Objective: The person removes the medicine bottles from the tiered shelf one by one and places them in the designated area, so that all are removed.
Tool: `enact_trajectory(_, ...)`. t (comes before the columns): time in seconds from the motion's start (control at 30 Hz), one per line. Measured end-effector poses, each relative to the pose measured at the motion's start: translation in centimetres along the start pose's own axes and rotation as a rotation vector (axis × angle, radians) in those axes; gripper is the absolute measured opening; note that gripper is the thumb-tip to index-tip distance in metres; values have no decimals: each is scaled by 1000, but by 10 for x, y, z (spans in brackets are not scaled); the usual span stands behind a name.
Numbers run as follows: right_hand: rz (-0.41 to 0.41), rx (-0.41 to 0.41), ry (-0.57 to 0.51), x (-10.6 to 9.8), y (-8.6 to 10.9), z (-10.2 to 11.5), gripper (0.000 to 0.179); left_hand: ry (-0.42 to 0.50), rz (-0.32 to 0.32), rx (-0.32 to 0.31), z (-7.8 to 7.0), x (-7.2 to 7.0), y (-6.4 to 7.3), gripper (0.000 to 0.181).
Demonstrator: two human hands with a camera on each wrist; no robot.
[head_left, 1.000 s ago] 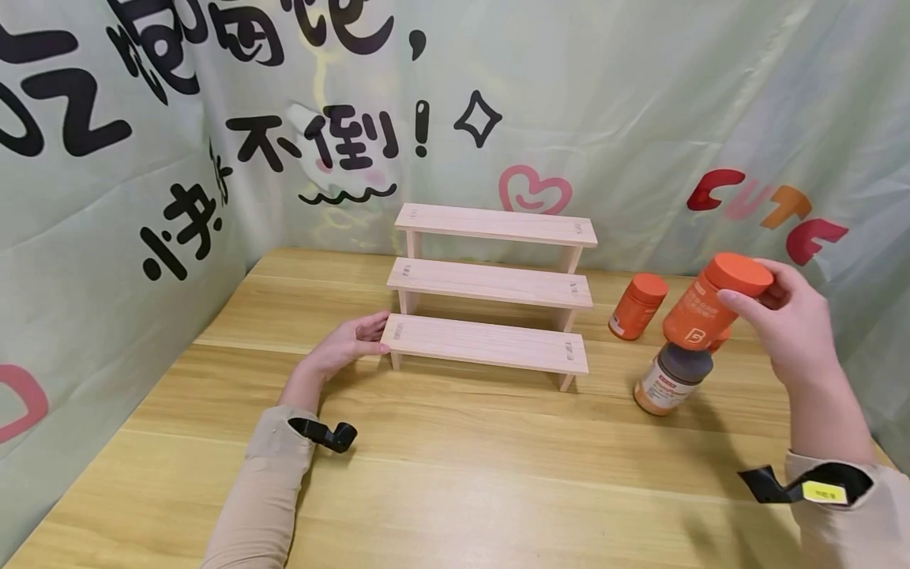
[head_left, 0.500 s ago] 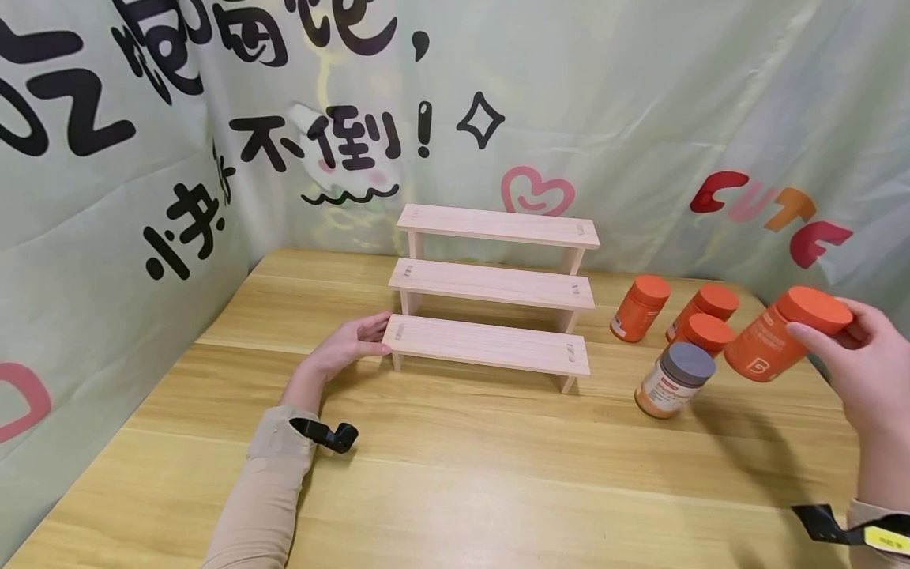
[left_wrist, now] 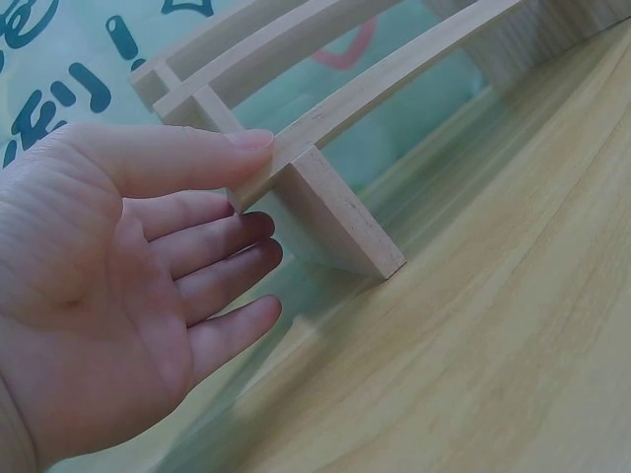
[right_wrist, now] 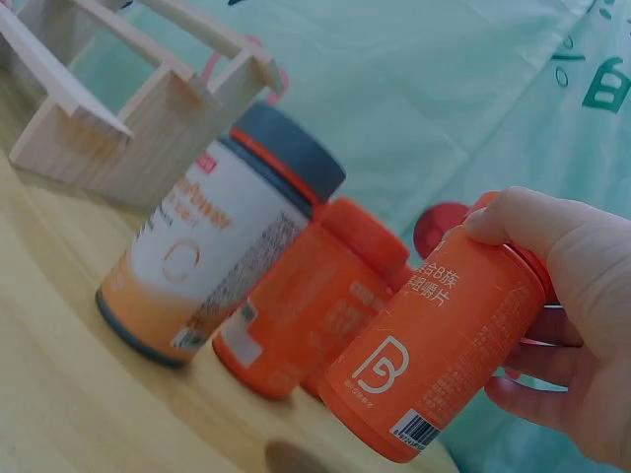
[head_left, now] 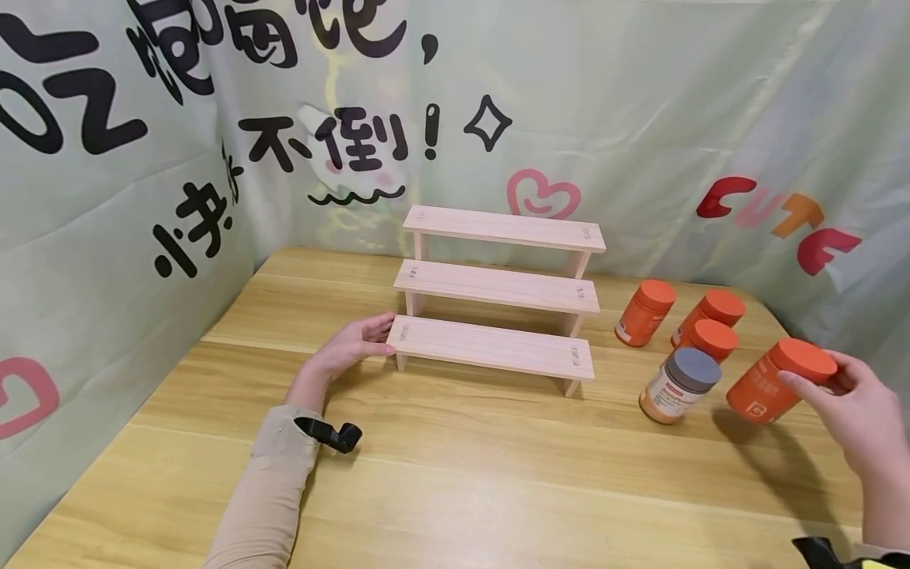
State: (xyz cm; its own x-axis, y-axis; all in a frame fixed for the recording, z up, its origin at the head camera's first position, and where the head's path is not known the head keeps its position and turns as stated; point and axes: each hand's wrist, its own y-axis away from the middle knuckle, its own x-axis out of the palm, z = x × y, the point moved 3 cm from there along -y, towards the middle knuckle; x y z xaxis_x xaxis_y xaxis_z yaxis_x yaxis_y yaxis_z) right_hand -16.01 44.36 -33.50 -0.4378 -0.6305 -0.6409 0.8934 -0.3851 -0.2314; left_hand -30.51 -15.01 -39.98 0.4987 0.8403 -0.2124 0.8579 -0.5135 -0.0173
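Observation:
A three-step wooden display stand (head_left: 498,284) is on the table. My left hand (head_left: 351,344) holds the left end of its lowest board, with the thumb (left_wrist: 197,158) on top and the fingers around the corner. My right hand (head_left: 863,407) grips a big orange pill bottle (head_left: 775,383) near its lid, thumb on the near side. The bottle tilts over its shadow on the table, its white "B" label facing the right wrist camera. Left of it stands a grey-lidded pill bottle (head_left: 678,387) with a white label.
Three smaller orange bottles stand behind the grey-lidded one: one nearest the stand (head_left: 643,316), one at the back (head_left: 714,308), one partly hidden (head_left: 711,340). A printed cloth (head_left: 626,103) hangs behind the wooden table (head_left: 483,482).
My right hand has carried the big orange bottle to the right and down, away from over the grey-lidded bottle. The left hand keeps its place on the stand; the head view shifts slightly.

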Motion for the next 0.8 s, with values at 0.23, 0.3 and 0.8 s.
enact_trajectory(0.23,25,39,35,4,0,-24,64,14,7,2,0,1,1,77)
enact_trajectory(0.3,29,38,23,5,-5,-42,57,18,7,1,0,1,1,77)
enact_trajectory(0.8,39,68,124,19,-35,-124,86,11,-6,0,-2,1,0,75)
